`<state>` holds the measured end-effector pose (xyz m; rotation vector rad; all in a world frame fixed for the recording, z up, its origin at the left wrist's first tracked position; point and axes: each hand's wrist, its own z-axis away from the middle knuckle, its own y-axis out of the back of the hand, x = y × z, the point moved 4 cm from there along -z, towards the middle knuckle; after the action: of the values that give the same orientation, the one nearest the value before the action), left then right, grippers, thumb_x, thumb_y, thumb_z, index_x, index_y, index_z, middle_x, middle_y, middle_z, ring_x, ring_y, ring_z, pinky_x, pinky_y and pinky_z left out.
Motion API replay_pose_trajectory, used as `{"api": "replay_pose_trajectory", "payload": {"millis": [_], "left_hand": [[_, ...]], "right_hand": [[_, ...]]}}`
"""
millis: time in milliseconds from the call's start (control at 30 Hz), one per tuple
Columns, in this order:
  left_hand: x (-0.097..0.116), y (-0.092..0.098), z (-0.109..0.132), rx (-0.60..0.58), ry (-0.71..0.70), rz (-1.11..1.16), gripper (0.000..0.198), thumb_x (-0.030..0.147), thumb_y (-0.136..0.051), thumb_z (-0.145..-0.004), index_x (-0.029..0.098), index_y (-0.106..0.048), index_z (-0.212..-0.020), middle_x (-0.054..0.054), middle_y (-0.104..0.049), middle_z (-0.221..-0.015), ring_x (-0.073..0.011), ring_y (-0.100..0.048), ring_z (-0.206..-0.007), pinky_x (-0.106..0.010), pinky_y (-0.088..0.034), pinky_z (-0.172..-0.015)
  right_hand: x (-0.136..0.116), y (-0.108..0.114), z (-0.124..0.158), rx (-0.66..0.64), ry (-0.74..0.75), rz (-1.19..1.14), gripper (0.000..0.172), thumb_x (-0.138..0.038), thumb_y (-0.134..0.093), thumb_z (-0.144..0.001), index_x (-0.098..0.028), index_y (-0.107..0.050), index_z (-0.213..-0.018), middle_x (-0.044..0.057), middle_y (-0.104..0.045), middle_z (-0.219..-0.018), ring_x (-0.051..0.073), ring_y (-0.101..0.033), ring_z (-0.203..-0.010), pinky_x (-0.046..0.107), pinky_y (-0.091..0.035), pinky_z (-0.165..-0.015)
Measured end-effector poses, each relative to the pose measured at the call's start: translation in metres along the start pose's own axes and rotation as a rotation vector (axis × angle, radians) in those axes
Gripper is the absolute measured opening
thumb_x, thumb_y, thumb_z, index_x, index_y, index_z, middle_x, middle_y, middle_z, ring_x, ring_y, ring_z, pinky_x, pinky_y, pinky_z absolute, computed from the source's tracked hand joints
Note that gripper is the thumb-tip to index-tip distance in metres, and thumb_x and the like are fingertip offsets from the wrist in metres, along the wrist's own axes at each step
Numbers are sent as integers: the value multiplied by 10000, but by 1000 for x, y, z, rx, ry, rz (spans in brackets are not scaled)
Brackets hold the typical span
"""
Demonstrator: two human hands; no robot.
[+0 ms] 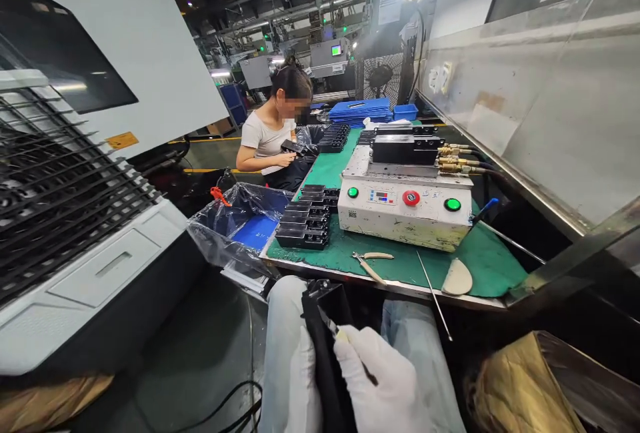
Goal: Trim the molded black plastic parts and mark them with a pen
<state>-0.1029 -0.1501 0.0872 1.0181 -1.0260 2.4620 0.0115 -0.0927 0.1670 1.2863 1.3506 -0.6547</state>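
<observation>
Across my lap lies a long black plastic part [320,340], with a boxy black section at its far end. My left hand [303,380], in a white glove, is closed along the part's left side; its fingertips are partly hidden. In my right hand [383,373], also white-gloved, is a small knife [330,324], its blade touching or very near the part's upper edge. Beyond my knees, cutting pliers [373,265] with cream handles lie at the front of the green-topped table [345,246]. Several black plastic parts [303,223] stand in a row at its left.
A white control box [400,210] with buttons carries a black part and hoses. A thin metal rod [435,296] juts over the table edge by a cream half-disc [457,278]. Left is a plastic-lined bin [215,246]. A co-worker [273,126] handles a black part across the table.
</observation>
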Motion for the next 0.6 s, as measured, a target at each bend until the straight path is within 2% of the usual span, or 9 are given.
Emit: {"api": "replay_pose_trajectory", "payload": {"millis": [100,233,367,533,600], "left_hand": [[0,4,1,91,-51,-84,371,521,-687,-841,261,-767,-1092,-54,-756,-1305,-311,-553,-1411,-413,-529,-1162],[4,2,1,130,-98,-150,456,532,-670,-854,238,-738,-1196,-59,-751,-1320,-290,-562,-1405,-431,-477,-1207],[8,-1,1,113,-124,-176,536,575,-585,-904,194,-691,-1266,-128,-722,-1357,-284,-622,-1337,-535,-503,-1167],[12,2,3,46,-107,-185,455,546,-625,-873,254,-749,-1200,-43,-759,-1306,-295,-557,-1409,-401,-501,-1180],[13,4,2,-5,-72,-183,456,569,-587,-883,254,-771,-1156,-46,-765,-1293,-312,-548,-1416,-387,-501,-1173]], "right_hand": [[0,-11,3,56,-37,-5,363,-468,-535,-1028,-242,-773,-872,13,-610,-668,136,-609,-606,203,-468,-551],[1,-12,-2,40,-54,-29,351,-454,-537,-1028,-235,-757,-862,12,-608,-680,136,-600,-614,206,-460,-562],[-2,-11,-4,21,-46,-39,361,-437,-534,-1030,-228,-729,-810,11,-593,-662,136,-583,-598,210,-448,-551],[-4,-11,-5,-10,-35,-37,350,-425,-519,-1037,-233,-731,-837,15,-603,-691,140,-592,-632,212,-453,-576],[-5,-10,-6,-19,-27,-40,368,-428,-510,-1039,-229,-715,-807,14,-593,-686,138,-581,-623,215,-455,-586]]}}
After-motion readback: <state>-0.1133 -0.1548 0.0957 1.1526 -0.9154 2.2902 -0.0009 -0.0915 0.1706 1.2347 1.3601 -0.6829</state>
